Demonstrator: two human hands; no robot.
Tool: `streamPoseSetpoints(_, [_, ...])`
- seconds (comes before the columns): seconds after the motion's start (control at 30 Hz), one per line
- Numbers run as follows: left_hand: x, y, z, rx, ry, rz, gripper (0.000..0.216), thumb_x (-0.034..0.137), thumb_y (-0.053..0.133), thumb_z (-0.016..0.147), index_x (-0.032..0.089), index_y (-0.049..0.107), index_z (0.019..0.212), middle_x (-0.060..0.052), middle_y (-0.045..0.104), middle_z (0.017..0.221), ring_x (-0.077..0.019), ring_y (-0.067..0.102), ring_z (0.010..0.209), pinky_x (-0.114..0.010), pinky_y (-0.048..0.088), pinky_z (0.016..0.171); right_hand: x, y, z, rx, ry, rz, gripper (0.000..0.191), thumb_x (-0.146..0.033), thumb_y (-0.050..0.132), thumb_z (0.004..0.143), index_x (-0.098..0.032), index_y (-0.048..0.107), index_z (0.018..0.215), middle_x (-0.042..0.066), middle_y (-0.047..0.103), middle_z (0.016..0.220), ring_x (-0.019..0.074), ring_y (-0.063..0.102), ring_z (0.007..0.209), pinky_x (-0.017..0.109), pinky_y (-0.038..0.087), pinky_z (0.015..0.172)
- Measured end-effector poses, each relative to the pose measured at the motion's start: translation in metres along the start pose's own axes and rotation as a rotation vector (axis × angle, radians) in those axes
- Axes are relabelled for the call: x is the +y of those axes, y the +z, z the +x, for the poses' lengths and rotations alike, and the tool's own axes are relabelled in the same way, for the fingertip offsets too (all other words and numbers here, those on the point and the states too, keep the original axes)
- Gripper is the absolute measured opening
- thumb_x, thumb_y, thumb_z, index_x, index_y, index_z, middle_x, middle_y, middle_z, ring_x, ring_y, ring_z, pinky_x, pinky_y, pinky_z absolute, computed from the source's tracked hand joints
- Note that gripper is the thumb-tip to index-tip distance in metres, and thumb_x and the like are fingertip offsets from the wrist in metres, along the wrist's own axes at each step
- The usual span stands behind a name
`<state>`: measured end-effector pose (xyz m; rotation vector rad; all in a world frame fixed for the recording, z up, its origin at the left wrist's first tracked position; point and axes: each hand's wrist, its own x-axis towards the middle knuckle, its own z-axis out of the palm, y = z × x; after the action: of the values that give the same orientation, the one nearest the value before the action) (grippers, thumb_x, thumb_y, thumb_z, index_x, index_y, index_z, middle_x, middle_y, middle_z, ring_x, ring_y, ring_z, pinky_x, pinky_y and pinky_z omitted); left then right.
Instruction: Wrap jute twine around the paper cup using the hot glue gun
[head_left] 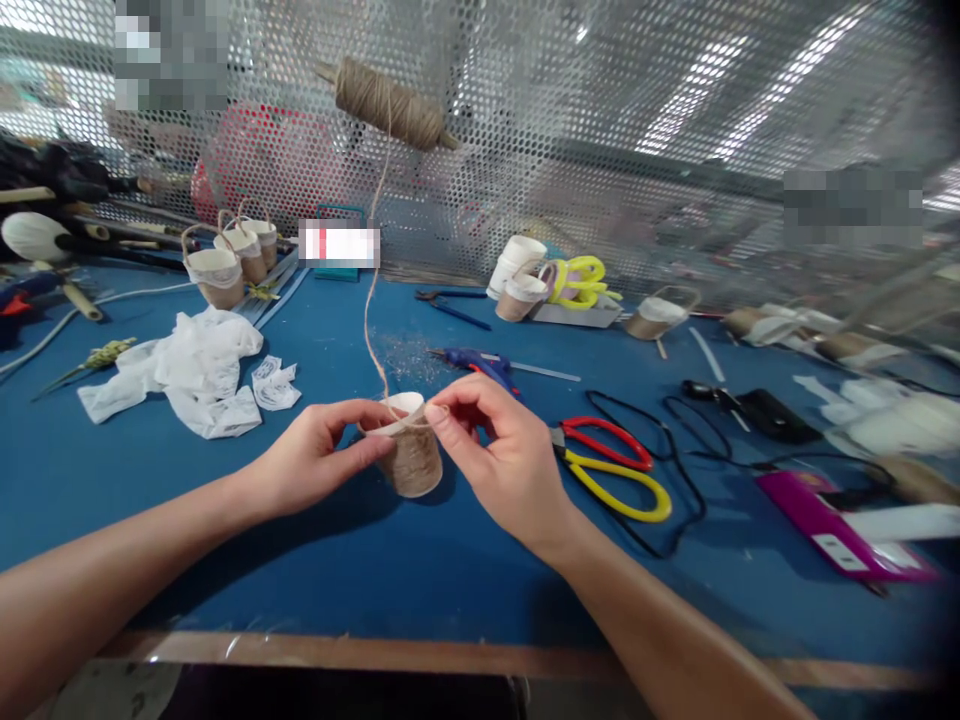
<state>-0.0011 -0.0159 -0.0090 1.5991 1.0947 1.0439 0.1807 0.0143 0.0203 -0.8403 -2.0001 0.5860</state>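
A small paper cup [411, 468] wrapped in brown burlap stands on the blue table, its white inside showing at the top. My left hand [330, 445] grips its rim from the left, fingers behind and thumb in front. At the right side of the rim, my right hand [491, 440] pinches the twine that runs across the cup's upper edge. From the cup a strand of jute twine [370, 300] rises to a twine spool [390, 105] hung on the mesh panel. A blue glue gun [480, 365] lies just behind my right hand.
Red-and-yellow-handled scissors [615, 470] and a black cord [697, 490] lie to the right, near a magenta box [832, 530]. White lace [187, 365] is heaped at left. Finished-looking handled cups [217, 275] stand behind it. Pliers [457, 305] lie at the back, before the mesh panel [480, 190].
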Motion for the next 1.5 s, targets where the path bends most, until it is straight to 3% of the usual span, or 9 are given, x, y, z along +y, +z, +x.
streamPoseSetpoints(0.2, [0.004, 0.001, 0.001, -0.006, -0.143, -0.19, 0.018, 0.027, 0.06, 0.076, 0.013, 0.066, 0.086, -0.005, 0.069, 0.082, -0.0154, 0.059, 0.075, -0.027, 0.044, 0.072, 0.004, -0.006, 0.002, -0.035, 0.317, 0.162, 0.015, -0.029, 0.055, 0.081, -0.018, 0.053, 0.071, -0.004, 0.05, 0.058, 0.0075, 0.041, 0.049, 0.022, 0.034, 0.045])
streamPoseSetpoints(0.43, [0.003, 0.0, 0.001, 0.016, -0.216, -0.361, 0.013, 0.026, 0.064, 0.074, 0.014, 0.065, 0.077, 0.0, 0.066, 0.074, -0.0112, 0.055, 0.069, -0.023, 0.042, 0.069, 0.018, -0.005, -0.003, -0.053, 0.504, 0.384, 0.02, -0.035, 0.059, 0.078, -0.018, 0.053, 0.069, -0.004, 0.048, 0.06, 0.0067, 0.041, 0.051, 0.022, 0.031, 0.045])
streamPoseSetpoints(1.17, [0.004, -0.003, 0.0, 0.004, -0.242, -0.548, 0.014, 0.026, 0.071, 0.069, 0.013, 0.066, 0.072, -0.001, 0.065, 0.073, -0.0113, 0.055, 0.07, -0.023, 0.04, 0.069, 0.016, -0.006, -0.006, -0.122, 0.526, 0.315, 0.021, -0.037, 0.055, 0.079, -0.018, 0.051, 0.07, -0.005, 0.045, 0.059, 0.0082, 0.039, 0.053, 0.024, 0.032, 0.048])
streamPoseSetpoints(1.5, [0.007, -0.003, 0.0, -0.011, -0.254, -0.708, 0.016, 0.025, 0.075, 0.064, 0.013, 0.066, 0.069, -0.002, 0.066, 0.072, -0.0128, 0.056, 0.07, -0.024, 0.04, 0.068, 0.016, -0.007, -0.006, -0.143, 0.526, 0.433, 0.016, -0.033, 0.056, 0.08, -0.018, 0.055, 0.077, 0.0, 0.054, 0.074, 0.0117, 0.049, 0.069, 0.027, 0.042, 0.063])
